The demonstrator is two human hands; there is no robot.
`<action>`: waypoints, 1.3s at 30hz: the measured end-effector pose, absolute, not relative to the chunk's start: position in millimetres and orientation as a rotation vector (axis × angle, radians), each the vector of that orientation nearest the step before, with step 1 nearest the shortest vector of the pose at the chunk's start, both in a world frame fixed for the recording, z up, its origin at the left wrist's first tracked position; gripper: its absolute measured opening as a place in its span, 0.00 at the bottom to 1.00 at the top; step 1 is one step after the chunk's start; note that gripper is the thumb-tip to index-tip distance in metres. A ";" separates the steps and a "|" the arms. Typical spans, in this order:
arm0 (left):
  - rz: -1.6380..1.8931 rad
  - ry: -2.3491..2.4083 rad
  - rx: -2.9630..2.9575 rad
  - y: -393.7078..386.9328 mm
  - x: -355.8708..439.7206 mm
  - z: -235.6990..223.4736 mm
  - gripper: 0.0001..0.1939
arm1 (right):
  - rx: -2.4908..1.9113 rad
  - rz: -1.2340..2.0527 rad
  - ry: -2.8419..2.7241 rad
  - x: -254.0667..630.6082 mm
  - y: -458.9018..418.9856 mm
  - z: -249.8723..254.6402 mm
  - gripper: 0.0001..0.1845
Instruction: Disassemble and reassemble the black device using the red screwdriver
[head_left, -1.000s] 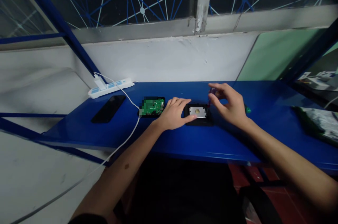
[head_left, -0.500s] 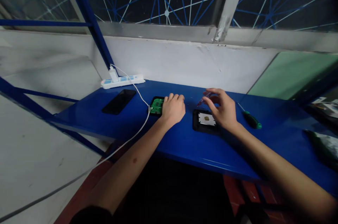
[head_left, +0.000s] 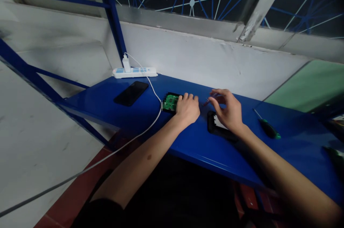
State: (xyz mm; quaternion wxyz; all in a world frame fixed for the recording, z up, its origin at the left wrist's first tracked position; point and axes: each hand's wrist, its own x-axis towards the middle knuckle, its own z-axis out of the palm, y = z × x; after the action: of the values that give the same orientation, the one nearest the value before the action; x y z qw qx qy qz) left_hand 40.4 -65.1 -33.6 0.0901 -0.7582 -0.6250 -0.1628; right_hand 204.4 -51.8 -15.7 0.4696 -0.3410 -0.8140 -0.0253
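My left hand (head_left: 189,107) lies over the right end of a green circuit board (head_left: 170,102) set in a black case, its fingers curled and covering that end. With thumb and fingers pinched, my right hand (head_left: 228,109) holds a thin, partly see-through, purplish piece (head_left: 206,101), too small and blurred to name. Just below that hand a black casing (head_left: 211,124) with a pale metal plate (head_left: 219,122) lies on the blue table (head_left: 193,142); the hand hides much of both.
A black smartphone (head_left: 131,93) lies at the left. Behind it is a white power strip (head_left: 135,72) with a plugged-in charger (head_left: 126,63). A white cable (head_left: 139,134) runs past the board. A green-handled screwdriver (head_left: 270,129) lies at the right.
The view has turned, so the table items sit further right. My right hand has shifted left relative to the black casing and covers more of its metal plate. The left hand stays on the board.
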 end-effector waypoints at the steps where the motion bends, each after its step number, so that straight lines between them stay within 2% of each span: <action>1: -0.484 -1.861 -2.257 -65.2 40.5 -33.3 0.14 | -0.840 -0.081 -1.984 205.3 -52.7 -15.3 0.13; 8: -0.474 -1.864 -2.284 -65.3 40.0 -33.2 0.14 | -0.896 -0.051 -1.894 215.1 -55.3 -15.3 0.15; 23: -0.477 -1.844 -2.274 -64.9 38.9 -33.8 0.15 | -0.941 0.079 -1.845 216.5 -60.7 -15.8 0.14; 29: -0.734 -1.504 -2.484 -69.1 40.6 -28.7 0.15 | -0.944 0.231 -1.668 237.5 -62.3 -9.6 0.16; 33: -0.756 -1.285 -2.744 -71.3 43.4 -29.3 0.14 | -0.913 0.339 -1.575 260.0 -60.3 -16.4 0.19; 39: -0.845 -1.226 -2.805 -72.0 46.3 -31.4 0.14 | -0.974 0.422 -1.469 281.4 -54.2 -34.5 0.19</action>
State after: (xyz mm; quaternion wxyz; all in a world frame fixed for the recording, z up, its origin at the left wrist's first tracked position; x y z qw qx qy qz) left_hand 46.3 -72.0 -31.4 -0.0171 -0.8831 -0.3861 -0.2661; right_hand 281.4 -54.2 -34.5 0.6170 -0.4229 -0.6379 0.1832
